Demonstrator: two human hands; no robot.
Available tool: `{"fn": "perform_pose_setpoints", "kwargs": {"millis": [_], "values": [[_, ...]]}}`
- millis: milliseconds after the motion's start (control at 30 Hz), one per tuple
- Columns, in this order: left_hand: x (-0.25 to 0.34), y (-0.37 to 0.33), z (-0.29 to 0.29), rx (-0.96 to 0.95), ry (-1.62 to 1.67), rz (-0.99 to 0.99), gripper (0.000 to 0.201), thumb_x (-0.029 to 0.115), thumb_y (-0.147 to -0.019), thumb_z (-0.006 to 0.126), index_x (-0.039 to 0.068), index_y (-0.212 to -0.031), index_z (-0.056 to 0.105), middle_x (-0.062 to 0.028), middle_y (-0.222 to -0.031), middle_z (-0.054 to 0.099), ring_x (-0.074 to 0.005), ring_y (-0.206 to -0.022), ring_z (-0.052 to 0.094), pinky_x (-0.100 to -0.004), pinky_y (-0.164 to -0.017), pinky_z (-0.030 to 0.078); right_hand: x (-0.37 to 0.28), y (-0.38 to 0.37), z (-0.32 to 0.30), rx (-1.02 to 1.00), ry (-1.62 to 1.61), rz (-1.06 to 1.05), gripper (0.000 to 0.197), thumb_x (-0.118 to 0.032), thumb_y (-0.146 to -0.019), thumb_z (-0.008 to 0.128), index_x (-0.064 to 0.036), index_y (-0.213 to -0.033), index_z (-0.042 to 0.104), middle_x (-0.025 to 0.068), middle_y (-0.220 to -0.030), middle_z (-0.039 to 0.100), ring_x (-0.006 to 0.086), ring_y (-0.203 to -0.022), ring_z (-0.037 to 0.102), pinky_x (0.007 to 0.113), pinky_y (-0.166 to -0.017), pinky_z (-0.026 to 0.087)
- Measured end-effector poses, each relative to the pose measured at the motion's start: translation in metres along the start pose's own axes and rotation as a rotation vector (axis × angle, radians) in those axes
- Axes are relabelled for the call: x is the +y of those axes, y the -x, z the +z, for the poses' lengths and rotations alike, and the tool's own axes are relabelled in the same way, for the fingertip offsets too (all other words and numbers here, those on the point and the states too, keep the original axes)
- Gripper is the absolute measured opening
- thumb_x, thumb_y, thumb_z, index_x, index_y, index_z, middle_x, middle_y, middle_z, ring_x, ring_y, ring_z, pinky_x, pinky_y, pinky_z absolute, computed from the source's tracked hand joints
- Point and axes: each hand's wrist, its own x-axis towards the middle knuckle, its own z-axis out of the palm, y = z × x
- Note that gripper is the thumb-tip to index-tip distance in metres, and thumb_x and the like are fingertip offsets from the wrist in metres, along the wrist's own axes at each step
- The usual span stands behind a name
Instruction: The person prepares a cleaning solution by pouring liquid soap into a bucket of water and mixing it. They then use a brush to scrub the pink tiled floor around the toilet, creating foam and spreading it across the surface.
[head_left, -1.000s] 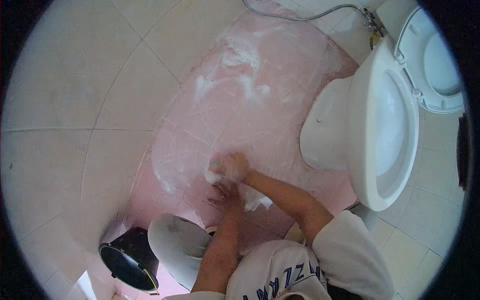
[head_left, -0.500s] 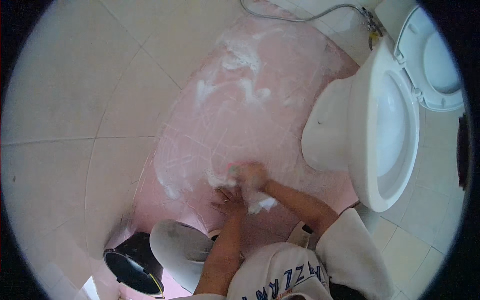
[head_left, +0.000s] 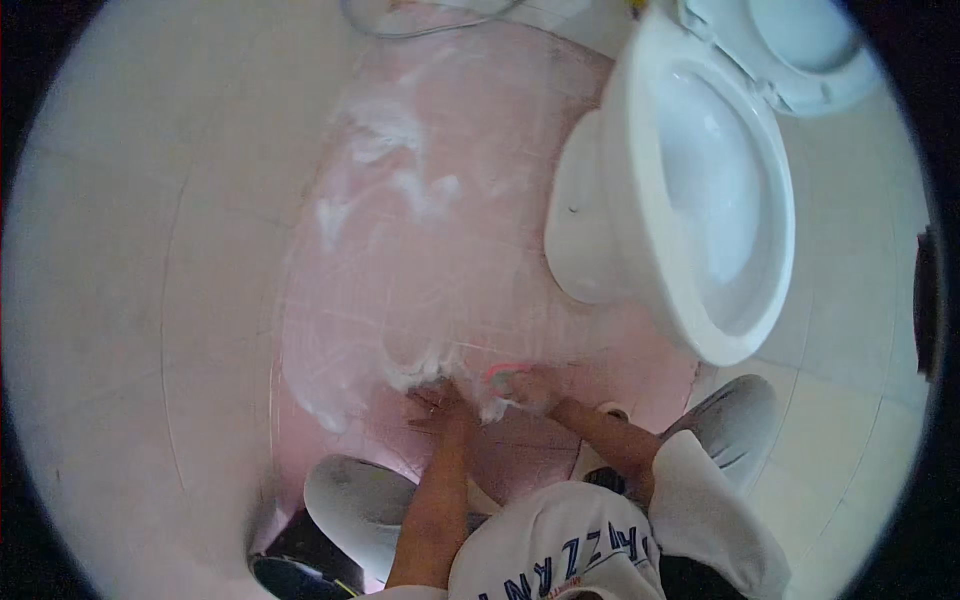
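My right hand (head_left: 535,388) is closed around a small scrubbing brush (head_left: 508,369) with a pink edge and a greenish part, held low at the wet floor. Blur and my fingers hide most of its shape. To its left, my left hand (head_left: 440,403) rests on the floor with its fingers spread, holding nothing. White suds (head_left: 415,375) lie just beyond my left fingers, and a smaller patch of foam (head_left: 493,408) sits between the two hands. The pink tiled floor (head_left: 470,260) is smeared with soap.
A white toilet (head_left: 655,200) with its lid raised stands at the right. Near my left knee is a black bucket (head_left: 300,562). A grey hose (head_left: 420,32) curves along the far edge. Pale tiled wall (head_left: 150,300) borders the left side, and more foam (head_left: 385,135) lies farther off.
The view has shifted, so the toilet, hose and bucket appear elsewhere. My right hand has drawn the brush nearer and to the right, away from my left hand, which stays on the floor.
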Motion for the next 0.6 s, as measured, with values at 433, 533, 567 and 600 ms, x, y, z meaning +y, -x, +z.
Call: {"fn": "perform_pose_setpoints", "kwargs": {"millis": [433,533,567,600], "values": [[-0.004,-0.036,0.032,0.074,-0.13,-0.116,0.11,0.058,-0.081,0.061,0.012,-0.153,-0.009,-0.0367,-0.151,-0.014,-0.0588,-0.136,-0.016,-0.0777,-0.101,0.002,-0.047,0.098,0.015,0.056,-0.215,0.538,0.041,-0.042,-0.089,0.057,-0.0069,-0.109,0.066,0.0125,-0.095,0.069,0.0272,-0.086,0.065,0.043,-0.082,0.047],[-0.016,-0.047,0.036,0.084,-0.142,-0.15,0.114,0.059,-0.079,0.063,0.011,-0.152,-0.01,-0.0378,-0.15,-0.015,-0.0601,-0.136,-0.016,-0.0768,-0.102,0.001,-0.028,0.11,-0.016,0.061,-0.24,0.617,0.041,-0.042,-0.091,0.055,-0.0058,-0.106,0.067,0.0114,-0.089,0.07,0.0246,-0.08,0.066,0.04,-0.077,0.049],[-0.015,-0.05,0.036,0.093,-0.146,-0.15,0.115,0.059,-0.079,0.063,0.011,-0.152,-0.01,-0.0381,-0.15,-0.015,-0.0605,-0.135,-0.016,-0.0765,-0.102,0.0,-0.009,0.109,-0.033,0.147,-0.237,0.736,0.042,-0.042,-0.092,0.055,-0.0054,-0.105,0.067,0.011,-0.087,0.07,0.0238,-0.079,0.067,0.039,-0.076,0.05],[-0.015,-0.051,0.034,0.096,-0.153,-0.149,0.116,0.059,-0.078,0.064,0.01,-0.152,-0.011,-0.0384,-0.149,-0.015,-0.0609,-0.135,-0.016,-0.0762,-0.102,0.0,0.013,0.106,-0.049,0.273,-0.222,0.889,0.042,-0.043,-0.092,0.054,-0.005,-0.105,0.067,0.0107,-0.085,0.071,0.023,-0.077,0.067,0.038,-0.074,0.051]]}}
